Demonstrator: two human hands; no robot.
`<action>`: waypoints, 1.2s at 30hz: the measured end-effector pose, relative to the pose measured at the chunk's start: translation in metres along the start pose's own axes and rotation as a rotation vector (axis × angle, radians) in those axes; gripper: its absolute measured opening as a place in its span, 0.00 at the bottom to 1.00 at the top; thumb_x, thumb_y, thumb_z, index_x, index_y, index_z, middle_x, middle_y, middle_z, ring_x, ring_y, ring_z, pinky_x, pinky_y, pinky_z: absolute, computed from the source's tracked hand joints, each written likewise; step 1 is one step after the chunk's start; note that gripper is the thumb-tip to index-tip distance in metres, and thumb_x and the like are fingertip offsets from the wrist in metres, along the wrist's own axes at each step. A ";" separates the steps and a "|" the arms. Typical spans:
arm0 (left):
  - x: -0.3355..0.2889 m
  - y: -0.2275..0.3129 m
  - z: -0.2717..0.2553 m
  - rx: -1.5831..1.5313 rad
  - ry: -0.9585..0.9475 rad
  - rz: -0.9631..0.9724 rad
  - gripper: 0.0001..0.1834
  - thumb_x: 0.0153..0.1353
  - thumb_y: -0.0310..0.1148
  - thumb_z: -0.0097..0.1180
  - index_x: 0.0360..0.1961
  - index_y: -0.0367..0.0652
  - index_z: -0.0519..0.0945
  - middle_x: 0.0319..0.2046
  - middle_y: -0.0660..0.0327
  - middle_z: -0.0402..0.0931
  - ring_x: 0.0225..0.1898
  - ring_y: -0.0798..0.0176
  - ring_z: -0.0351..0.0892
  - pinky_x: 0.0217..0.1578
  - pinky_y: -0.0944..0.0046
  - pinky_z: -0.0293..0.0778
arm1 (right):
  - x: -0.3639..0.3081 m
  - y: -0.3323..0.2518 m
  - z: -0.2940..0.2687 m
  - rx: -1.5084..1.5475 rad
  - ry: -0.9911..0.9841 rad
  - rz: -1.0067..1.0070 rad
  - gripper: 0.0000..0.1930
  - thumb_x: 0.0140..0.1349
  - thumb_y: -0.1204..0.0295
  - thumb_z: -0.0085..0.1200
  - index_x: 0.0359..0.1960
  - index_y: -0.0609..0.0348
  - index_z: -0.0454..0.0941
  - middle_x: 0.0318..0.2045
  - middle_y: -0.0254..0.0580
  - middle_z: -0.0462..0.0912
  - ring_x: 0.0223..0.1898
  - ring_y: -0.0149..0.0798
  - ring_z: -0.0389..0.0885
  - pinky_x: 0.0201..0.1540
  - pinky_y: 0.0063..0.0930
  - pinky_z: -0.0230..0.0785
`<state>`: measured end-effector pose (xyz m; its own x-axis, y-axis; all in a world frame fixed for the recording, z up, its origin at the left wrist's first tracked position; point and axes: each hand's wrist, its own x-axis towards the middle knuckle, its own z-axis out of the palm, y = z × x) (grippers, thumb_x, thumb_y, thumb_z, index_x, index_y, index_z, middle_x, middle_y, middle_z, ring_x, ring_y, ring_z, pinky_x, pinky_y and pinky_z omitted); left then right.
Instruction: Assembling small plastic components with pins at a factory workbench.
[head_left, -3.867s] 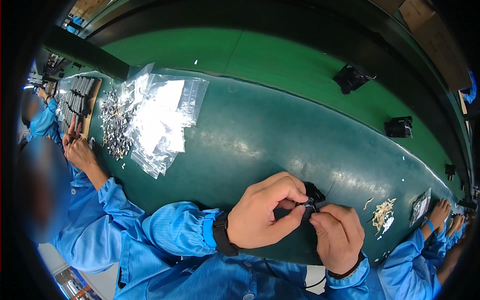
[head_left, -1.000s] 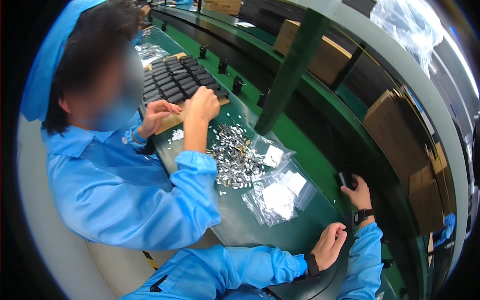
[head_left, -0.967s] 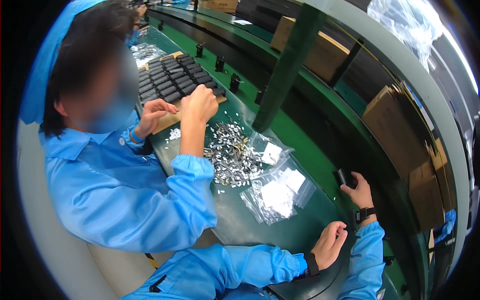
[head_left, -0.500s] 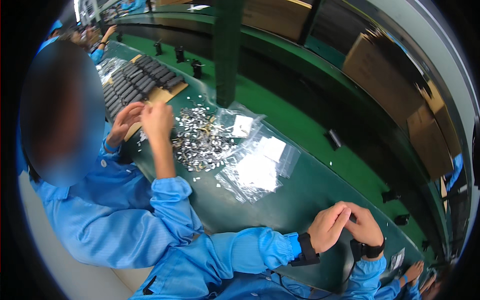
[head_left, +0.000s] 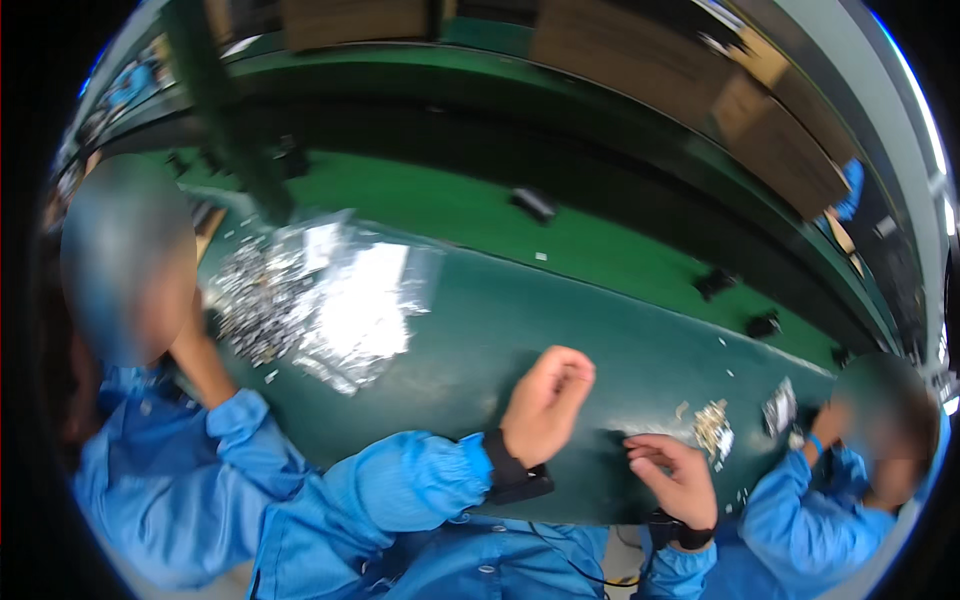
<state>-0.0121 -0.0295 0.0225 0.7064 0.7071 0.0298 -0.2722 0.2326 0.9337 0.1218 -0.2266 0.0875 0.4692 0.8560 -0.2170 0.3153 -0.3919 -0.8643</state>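
Observation:
Above the green worktop (head_left: 470,320), my left hand (head_left: 548,405) is closed, its fingers curled and the thumb near their tips. Anything between those fingers is too small or hidden to make out. Apart from it on the right, my right hand (head_left: 675,480) has fingers stretched leftward and the thumb separated from them, with nothing visible in it. Each wrist wears a black band. Nearest the right hand lies a small heap of gold and white parts (head_left: 713,428). Clear plastic bags with white contents (head_left: 365,300) lie left of my left hand.
A pile of small metal and white parts (head_left: 255,305) sits by a co-worker (head_left: 190,440) on the left. Another co-worker (head_left: 820,500) sits at the right, near a small plastic bag (head_left: 779,407). Black parts (head_left: 534,204) rest on the green strip beyond, below cardboard boxes (head_left: 780,140).
My hands were together at the fingertips and are now apart. The view has swung to the right, bringing the gold and white heap and the right-hand co-worker into fuller view.

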 end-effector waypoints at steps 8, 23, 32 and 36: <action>0.023 -0.008 -0.022 -0.054 0.141 -0.043 0.07 0.75 0.32 0.51 0.51 0.44 0.73 0.34 0.70 0.71 0.30 0.77 0.69 0.26 0.73 0.68 | 0.087 -0.097 0.009 -0.159 -0.080 -0.299 0.12 0.64 0.80 0.61 0.49 0.69 0.84 0.43 0.47 0.88 0.41 0.36 0.87 0.47 0.27 0.79; 0.042 -0.012 -0.032 0.012 0.181 -0.020 0.10 0.77 0.37 0.50 0.47 0.41 0.75 0.32 0.68 0.74 0.28 0.77 0.71 0.26 0.71 0.70 | 0.157 -0.001 0.065 0.303 -0.142 -0.060 0.08 0.71 0.79 0.58 0.48 0.69 0.80 0.36 0.41 0.87 0.32 0.28 0.84 0.31 0.20 0.78; 0.042 -0.003 -0.042 0.350 -0.098 -0.003 0.10 0.76 0.34 0.53 0.43 0.37 0.78 0.31 0.59 0.84 0.31 0.68 0.84 0.30 0.66 0.80 | 0.157 0.003 0.068 0.267 -0.143 -0.105 0.07 0.72 0.78 0.58 0.47 0.69 0.81 0.32 0.39 0.87 0.31 0.27 0.84 0.30 0.20 0.78; 0.046 0.001 -0.046 0.332 -0.118 -0.049 0.10 0.76 0.34 0.53 0.43 0.36 0.78 0.31 0.59 0.84 0.32 0.68 0.84 0.30 0.66 0.81 | 0.157 0.006 0.070 0.272 -0.159 -0.120 0.07 0.72 0.78 0.57 0.47 0.69 0.80 0.33 0.39 0.87 0.31 0.27 0.84 0.30 0.20 0.78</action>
<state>-0.0096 0.0336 0.0083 0.7890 0.6143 0.0052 -0.0226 0.0206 0.9995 0.1395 -0.0710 0.0160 0.3004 0.9410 -0.1556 0.1189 -0.1988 -0.9728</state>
